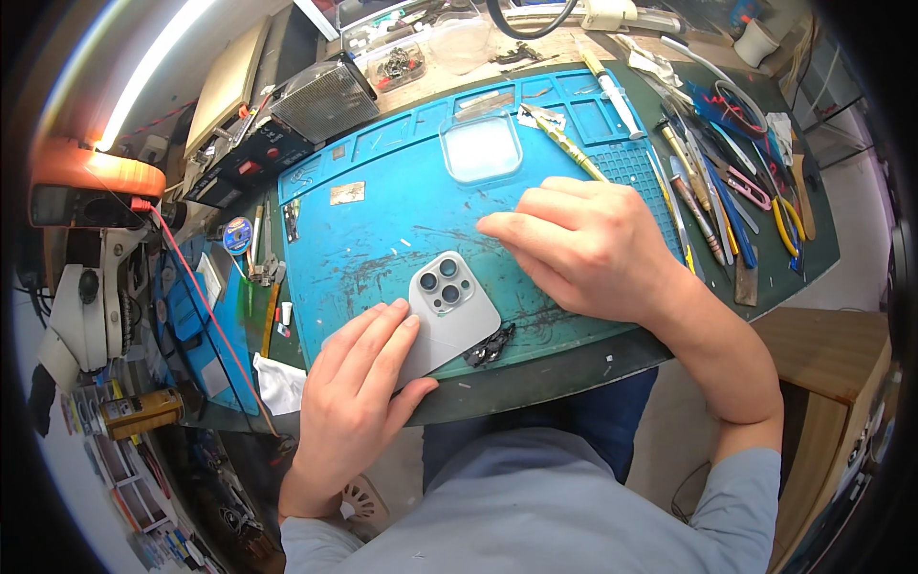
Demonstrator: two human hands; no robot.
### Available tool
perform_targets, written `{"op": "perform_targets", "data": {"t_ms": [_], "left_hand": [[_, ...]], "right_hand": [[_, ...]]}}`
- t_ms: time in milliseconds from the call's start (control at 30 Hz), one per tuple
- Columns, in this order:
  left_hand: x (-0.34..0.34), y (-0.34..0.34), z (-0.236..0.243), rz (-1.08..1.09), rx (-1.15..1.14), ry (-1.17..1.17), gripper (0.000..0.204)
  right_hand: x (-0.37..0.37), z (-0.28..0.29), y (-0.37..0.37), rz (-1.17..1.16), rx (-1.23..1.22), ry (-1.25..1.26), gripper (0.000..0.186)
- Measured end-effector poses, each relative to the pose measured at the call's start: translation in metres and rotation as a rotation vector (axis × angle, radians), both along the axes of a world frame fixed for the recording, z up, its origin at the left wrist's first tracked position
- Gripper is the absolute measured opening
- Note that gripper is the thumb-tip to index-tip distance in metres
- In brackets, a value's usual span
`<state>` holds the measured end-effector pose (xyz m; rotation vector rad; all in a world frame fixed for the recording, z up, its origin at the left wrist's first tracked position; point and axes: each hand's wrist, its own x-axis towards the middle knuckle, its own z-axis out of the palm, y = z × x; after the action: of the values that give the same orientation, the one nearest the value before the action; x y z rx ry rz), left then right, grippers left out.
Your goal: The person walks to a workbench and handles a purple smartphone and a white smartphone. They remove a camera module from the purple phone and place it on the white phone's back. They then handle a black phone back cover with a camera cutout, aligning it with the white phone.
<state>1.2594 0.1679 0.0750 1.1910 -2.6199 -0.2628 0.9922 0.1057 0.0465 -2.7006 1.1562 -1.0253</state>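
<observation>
A silver smartphone point(448, 332) lies back side up near the front edge of the blue work mat point(363, 230), its camera lenses toward the far end. My left hand point(349, 397) holds its lower part, fingers across the back and thumb along the near edge. Above the mat, to the right of the phone and apart from it, my right hand point(593, 251) is closed with curled fingers. Whatever its fingertips may pinch is hidden. A crumpled black scrap point(491, 346) sits against the phone's right edge. Beyond them stands a clear square tray point(481, 148).
Pens, tweezers and yellow-handled pliers point(790, 228) crowd the right side. At the back left stands a black bench device point(251, 165). A red cable point(191, 273) hangs at the left near a white cloth point(279, 385). A green-patterned tool point(566, 143) lies behind my right hand.
</observation>
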Motion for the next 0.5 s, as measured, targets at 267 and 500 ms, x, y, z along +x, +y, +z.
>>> {"op": "perform_targets", "data": {"t_ms": [267,500], "left_hand": [[-0.002,0.001,0.008,-0.052,0.009,-0.053,0.053],[0.000,-0.005,0.022,-0.101,-0.155,-0.134,0.047]], "right_hand": [[0.001,-0.003,-0.002,0.024,-0.027,-0.054,0.019],[0.000,0.003,-0.001,-0.011,-0.014,-0.112,0.017]]}}
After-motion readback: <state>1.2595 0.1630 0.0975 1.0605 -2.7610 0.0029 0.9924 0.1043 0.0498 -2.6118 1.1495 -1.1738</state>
